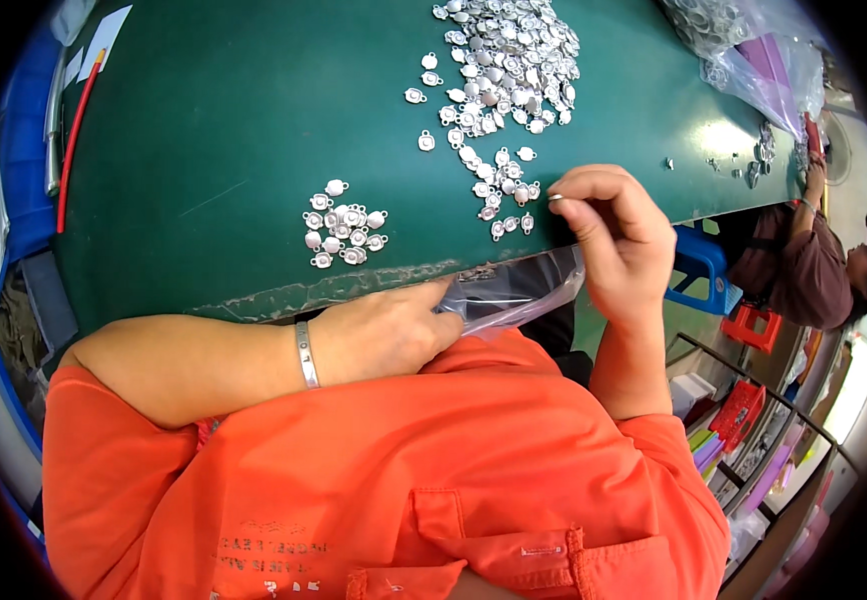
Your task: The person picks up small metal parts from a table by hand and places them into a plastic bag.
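Right grip point(622, 240) pinched on metal piece point(555, 197); charms point(513, 173) beside; left grip point(389, 328) at clear bag point(519, 290), hold unclear; blue stool point(704, 262) rightward.

It's a workshop: metal pieces point(506, 68) heaped on a green table point(224, 120), a co-worker point(802, 272) toward its right end!
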`<state>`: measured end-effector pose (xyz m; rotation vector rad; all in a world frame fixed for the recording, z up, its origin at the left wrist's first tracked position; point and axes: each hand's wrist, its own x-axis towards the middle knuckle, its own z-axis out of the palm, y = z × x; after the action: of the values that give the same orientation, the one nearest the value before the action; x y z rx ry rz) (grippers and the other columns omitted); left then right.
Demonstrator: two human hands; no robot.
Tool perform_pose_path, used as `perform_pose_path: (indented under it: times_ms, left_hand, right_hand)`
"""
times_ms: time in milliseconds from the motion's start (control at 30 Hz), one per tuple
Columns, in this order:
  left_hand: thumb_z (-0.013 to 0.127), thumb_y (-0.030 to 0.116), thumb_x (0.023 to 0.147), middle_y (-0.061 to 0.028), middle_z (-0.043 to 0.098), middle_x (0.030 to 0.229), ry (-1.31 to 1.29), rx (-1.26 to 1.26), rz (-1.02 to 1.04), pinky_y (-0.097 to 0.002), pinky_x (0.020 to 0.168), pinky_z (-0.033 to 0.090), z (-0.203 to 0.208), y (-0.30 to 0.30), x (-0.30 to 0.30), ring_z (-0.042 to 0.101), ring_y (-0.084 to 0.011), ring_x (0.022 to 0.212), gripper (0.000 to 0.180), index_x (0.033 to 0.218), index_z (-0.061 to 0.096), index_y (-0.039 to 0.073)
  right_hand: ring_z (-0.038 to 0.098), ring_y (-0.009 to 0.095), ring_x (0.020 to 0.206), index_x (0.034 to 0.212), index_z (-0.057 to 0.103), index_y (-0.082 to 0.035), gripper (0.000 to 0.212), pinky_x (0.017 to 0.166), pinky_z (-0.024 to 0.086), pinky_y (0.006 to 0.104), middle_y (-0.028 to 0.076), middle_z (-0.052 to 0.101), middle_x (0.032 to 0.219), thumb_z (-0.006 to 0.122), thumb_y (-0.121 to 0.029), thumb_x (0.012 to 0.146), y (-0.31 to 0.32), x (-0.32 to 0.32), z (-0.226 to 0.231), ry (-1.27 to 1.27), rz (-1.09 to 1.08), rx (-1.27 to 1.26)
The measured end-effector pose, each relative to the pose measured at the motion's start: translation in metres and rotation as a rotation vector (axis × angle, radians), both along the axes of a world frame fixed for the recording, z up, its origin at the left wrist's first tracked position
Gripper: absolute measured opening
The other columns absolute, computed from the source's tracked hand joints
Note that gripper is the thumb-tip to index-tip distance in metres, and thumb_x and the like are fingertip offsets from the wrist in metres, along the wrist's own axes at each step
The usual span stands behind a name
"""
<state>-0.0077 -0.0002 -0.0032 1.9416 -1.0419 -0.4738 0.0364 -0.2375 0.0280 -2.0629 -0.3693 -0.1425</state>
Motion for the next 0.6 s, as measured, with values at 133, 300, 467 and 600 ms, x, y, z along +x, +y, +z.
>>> perform_pose_path:
  times_ms: [133,300,467,600]
  left_hand:
    - [0.056,0.008,0.079,-0.0271,0.052,0.103,-0.044,0.005,-0.012,-0.0431,0.072,0.054,-0.003,0.000,0.000,0.063,-0.0385,0.087,0.011,0.080,0.057,-0.002]
    - [0.057,0.008,0.079,-0.0278,0.052,0.104,0.015,0.015,-0.007,-0.0426,0.070,0.055,0.000,0.001,-0.001,0.064,-0.0381,0.084,0.010,0.081,0.058,-0.002]
    - [0.057,0.008,0.079,-0.0282,0.051,0.105,-0.001,0.008,-0.016,-0.0430,0.072,0.055,-0.001,0.002,0.001,0.064,-0.0392,0.086,0.011,0.082,0.058,-0.002]
    - [0.057,0.008,0.079,-0.0282,0.051,0.106,0.035,0.003,-0.017,-0.0434,0.072,0.054,0.000,0.002,0.001,0.063,-0.0399,0.087,0.011,0.082,0.059,-0.002]
  right_hand:
    - [0.062,0.011,0.080,0.091,0.064,0.005,0.009,0.070,0.051,0.0229,0.007,0.066,0.089,0.061,0.011,0.085,0.001,-0.011,0.013,0.351,-0.089,0.306]
    - [0.065,0.012,0.082,0.096,0.065,0.006,0.013,0.075,0.053,0.0237,0.007,0.067,0.091,0.061,0.011,0.085,-0.001,-0.017,0.006,0.353,-0.070,0.375]
    - [0.065,0.013,0.080,0.093,0.065,0.006,0.013,0.072,0.053,0.0248,0.009,0.067,0.090,0.060,0.012,0.084,-0.002,-0.022,0.009,0.328,-0.055,0.334]
    - [0.065,0.018,0.075,0.091,0.066,0.003,0.016,0.068,0.052,0.0263,0.011,0.067,0.088,0.062,0.012,0.079,-0.009,-0.021,0.010,0.096,0.167,-0.024]
